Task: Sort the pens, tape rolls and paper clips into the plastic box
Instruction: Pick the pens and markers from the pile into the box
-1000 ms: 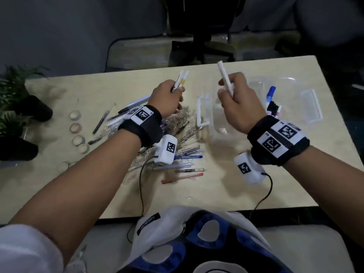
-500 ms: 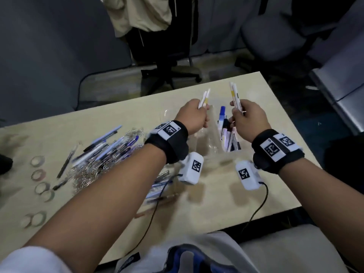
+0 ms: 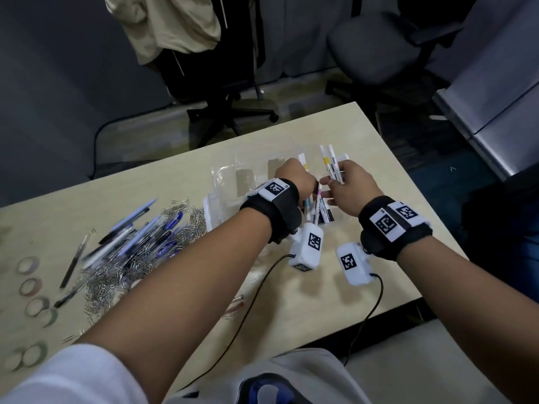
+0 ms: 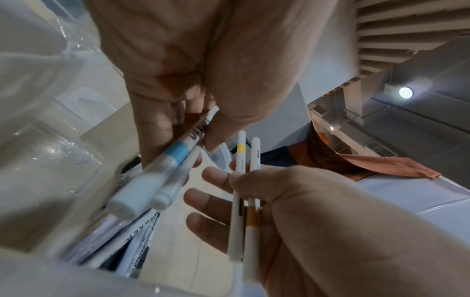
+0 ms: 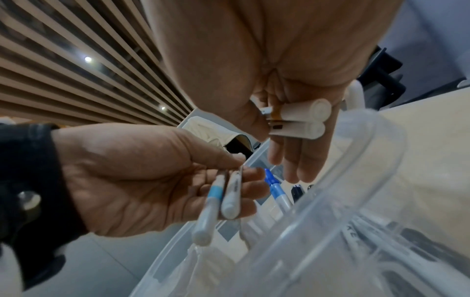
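Hands (image 3: pixel 294 177) (image 3: pixel 348 185) pinch slim white pens (image 3: pixel 331 164) over clear plastic box (image 3: pixel 224 182).

Above your pale wood surface (image 3: pixel 335 132), a dark wall (image 3: pixel 58 83) fills the upper left. At top centre stands an office chair (image 3: pixel 221 91) draped with a beige garment (image 3: pixel 172 24); another chair (image 3: pixel 379 53) sits upper right, on grey floor (image 3: pixel 306 83).

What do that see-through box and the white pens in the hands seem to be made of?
The plastic box looks like thin clear plastic, glossy: the table shows through its walls and light glints off them. The white pens in the left hand and right hand seem smooth matte plastic, with coloured bands and printed lettering. The table looks like pale laminate; its core cannot be told.
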